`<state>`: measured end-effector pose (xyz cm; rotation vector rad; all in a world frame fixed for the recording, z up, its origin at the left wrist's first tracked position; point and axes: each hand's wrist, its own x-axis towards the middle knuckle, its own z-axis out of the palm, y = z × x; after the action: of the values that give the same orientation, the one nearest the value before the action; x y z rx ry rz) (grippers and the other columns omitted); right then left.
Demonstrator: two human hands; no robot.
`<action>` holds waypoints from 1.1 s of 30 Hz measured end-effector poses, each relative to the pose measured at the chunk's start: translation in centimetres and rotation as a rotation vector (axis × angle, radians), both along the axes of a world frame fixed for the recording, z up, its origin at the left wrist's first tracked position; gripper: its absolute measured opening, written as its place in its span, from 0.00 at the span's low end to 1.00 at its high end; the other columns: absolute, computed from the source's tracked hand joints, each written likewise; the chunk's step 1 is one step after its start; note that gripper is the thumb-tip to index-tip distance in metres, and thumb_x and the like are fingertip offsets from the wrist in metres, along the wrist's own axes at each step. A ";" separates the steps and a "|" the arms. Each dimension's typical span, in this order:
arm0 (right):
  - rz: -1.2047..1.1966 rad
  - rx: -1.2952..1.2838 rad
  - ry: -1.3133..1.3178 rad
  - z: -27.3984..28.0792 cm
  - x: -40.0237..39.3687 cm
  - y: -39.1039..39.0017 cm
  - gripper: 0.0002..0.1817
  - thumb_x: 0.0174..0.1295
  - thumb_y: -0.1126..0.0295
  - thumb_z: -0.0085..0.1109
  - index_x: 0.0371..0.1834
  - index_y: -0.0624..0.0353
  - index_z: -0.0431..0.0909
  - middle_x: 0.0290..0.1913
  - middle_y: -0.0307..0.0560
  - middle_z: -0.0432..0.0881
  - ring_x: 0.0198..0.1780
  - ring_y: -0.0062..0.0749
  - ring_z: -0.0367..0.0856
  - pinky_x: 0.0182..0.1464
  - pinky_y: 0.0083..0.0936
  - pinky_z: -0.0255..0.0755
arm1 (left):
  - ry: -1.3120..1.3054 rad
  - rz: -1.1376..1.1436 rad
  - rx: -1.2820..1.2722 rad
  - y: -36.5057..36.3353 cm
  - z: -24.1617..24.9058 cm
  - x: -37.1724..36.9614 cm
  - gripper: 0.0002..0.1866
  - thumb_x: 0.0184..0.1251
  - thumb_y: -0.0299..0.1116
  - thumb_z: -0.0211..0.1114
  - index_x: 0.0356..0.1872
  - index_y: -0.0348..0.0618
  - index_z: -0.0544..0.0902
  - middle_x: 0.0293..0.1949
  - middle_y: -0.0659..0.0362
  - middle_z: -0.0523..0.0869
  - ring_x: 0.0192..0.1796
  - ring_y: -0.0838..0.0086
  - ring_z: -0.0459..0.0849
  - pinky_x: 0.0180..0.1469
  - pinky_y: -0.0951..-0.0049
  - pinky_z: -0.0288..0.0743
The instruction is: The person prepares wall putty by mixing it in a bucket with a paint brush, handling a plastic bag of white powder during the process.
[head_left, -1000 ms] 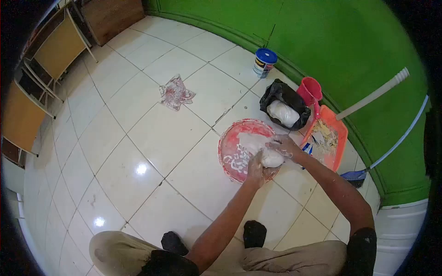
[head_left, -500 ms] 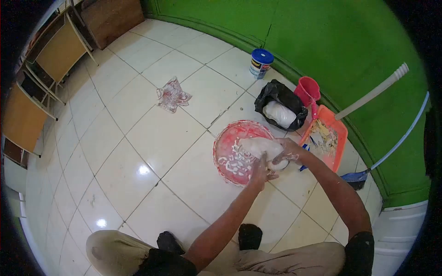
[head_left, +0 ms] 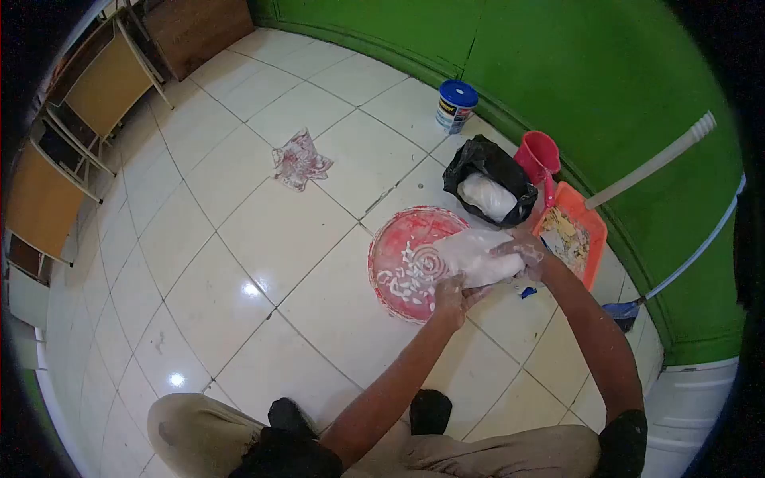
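Note:
A white plastic bag (head_left: 470, 253), bulging with something white, is tilted over the right side of a shallow round red basin (head_left: 390, 237). My right hand (head_left: 529, 253) grips the bag's right end, fingers wrapped round it. Under its lower edge, my left hand (head_left: 453, 298) is closed against the bag, with some fingers hidden. In the basin lie many short white strips (head_left: 405, 279) and a coiled white swirl (head_left: 429, 260) close to the bag's left end. White residue coats my fingers.
Beside the basin stand a black plastic bag (head_left: 522, 191) holding a white bundle (head_left: 487, 197), a pink dipper (head_left: 537, 151), an orange dustpan (head_left: 596, 239) with scraps, and a broom (head_left: 623, 312). A blue-lidded tub (head_left: 457, 103) stands by the green wall. Crumpled stained plastic (head_left: 301, 160) lies on the tiles.
The bag has moved right and its left end has drawn back, exposing the white swirl in the basin. My right hand has shifted slightly right with it.

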<state>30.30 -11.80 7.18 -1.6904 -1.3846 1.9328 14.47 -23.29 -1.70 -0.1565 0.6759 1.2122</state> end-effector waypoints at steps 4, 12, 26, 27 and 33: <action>0.228 0.327 0.026 -0.6 -0.2 0.4 0.23 0.47 0.71 0.70 0.50 0.59 0.81 0.44 0.44 0.84 0.38 0.30 0.84 0.36 0.27 0.78 | 0.001 -0.065 0.072 0.2 -1.8 -0.1 0.19 0.75 0.37 0.52 0.58 0.33 0.69 0.50 0.46 0.80 0.49 0.57 0.84 0.49 0.56 0.85; -0.251 -0.134 -0.192 -1.5 -0.8 0.9 0.17 0.52 0.61 0.68 0.45 0.51 0.84 0.37 0.37 0.84 0.31 0.28 0.79 0.25 0.25 0.67 | 0.057 -0.122 0.057 -0.4 0.0 0.2 0.28 0.76 0.54 0.45 0.59 0.36 0.70 0.48 0.47 0.82 0.47 0.58 0.84 0.51 0.53 0.82; 0.077 0.004 -0.205 -1.5 -3.4 2.4 0.21 0.56 0.60 0.64 0.47 0.64 0.82 0.41 0.46 0.84 0.35 0.31 0.81 0.36 0.29 0.75 | -0.071 -0.106 0.119 0.0 0.5 -0.6 0.28 0.77 0.53 0.45 0.61 0.37 0.68 0.54 0.48 0.80 0.50 0.57 0.84 0.52 0.55 0.81; 0.081 0.003 -0.204 -2.2 -3.3 2.5 0.21 0.56 0.60 0.64 0.47 0.64 0.82 0.41 0.46 0.84 0.35 0.31 0.81 0.36 0.29 0.75 | -0.069 -0.103 0.118 0.1 0.6 -0.8 0.28 0.77 0.53 0.45 0.61 0.37 0.68 0.54 0.48 0.80 0.50 0.57 0.84 0.52 0.55 0.81; 0.242 0.301 0.019 -4.4 -4.5 3.1 0.21 0.53 0.65 0.65 0.48 0.66 0.81 0.39 0.47 0.84 0.31 0.33 0.82 0.37 0.29 0.77 | -0.114 -0.069 0.117 1.2 -0.5 -2.0 0.27 0.78 0.52 0.44 0.65 0.42 0.66 0.55 0.45 0.79 0.53 0.54 0.83 0.53 0.51 0.79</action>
<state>25.83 -8.65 2.74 -1.4178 -1.8379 1.7362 12.46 -22.07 -2.23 -0.1027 0.5062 1.1639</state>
